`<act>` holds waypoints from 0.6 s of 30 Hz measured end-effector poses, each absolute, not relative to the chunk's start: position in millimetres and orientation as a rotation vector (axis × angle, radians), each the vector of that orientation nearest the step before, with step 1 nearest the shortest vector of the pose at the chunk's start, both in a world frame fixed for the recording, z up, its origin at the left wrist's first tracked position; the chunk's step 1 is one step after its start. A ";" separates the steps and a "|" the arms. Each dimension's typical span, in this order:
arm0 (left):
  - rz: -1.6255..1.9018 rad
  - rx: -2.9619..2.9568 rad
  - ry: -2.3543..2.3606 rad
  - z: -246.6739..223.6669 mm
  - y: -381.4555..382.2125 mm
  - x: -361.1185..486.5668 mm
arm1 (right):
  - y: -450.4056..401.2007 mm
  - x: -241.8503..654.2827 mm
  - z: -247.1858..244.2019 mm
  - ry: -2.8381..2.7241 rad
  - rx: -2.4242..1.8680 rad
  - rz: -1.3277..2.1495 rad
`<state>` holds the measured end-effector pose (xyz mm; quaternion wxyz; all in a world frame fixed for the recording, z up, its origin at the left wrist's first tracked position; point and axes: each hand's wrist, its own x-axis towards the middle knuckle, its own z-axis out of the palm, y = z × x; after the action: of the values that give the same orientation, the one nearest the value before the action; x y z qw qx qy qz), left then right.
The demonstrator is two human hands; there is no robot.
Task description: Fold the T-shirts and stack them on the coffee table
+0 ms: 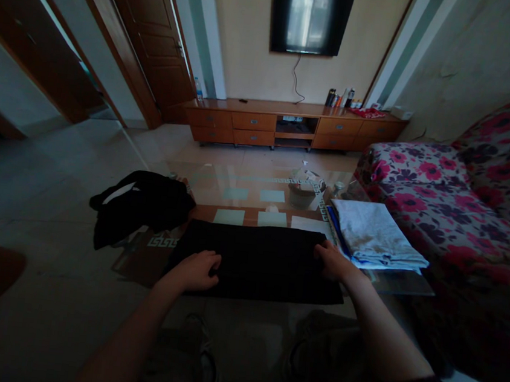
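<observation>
A piece of black cloth (269, 265), folded into a long rectangle, lies across the near side of the glass table (256, 182). On its left part is my left hand (196, 271), closed with thumb and fingers curled onto the fabric. Near the right end my right hand (332, 261) is closed on the cloth too, its fingertips partly lost against the black. What kind of garment it is cannot be made out. To the left sits a crumpled black garment (158, 202) with a white patch. Folded light grey cloths (378, 234) are stacked at the right.
A waste bin (304, 193) shows behind the table. The flowered sofa (429, 179) borders the right side. Against the far wall stands a low wooden cabinet (253, 121) with bottles (340, 98), below a television (312, 19). My legs are beneath the near edge.
</observation>
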<state>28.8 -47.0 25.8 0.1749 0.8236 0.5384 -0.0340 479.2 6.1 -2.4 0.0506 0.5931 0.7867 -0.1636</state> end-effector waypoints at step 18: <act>-0.286 2.180 1.415 14.5 -44.4 21.8 | 9.7 467.1 12.7 2.259 1.836 -0.448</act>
<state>21.8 -44.4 14.5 0.2606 0.8050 0.5224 -0.1055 467.1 9.7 12.7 0.0979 0.6204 0.7633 -0.1512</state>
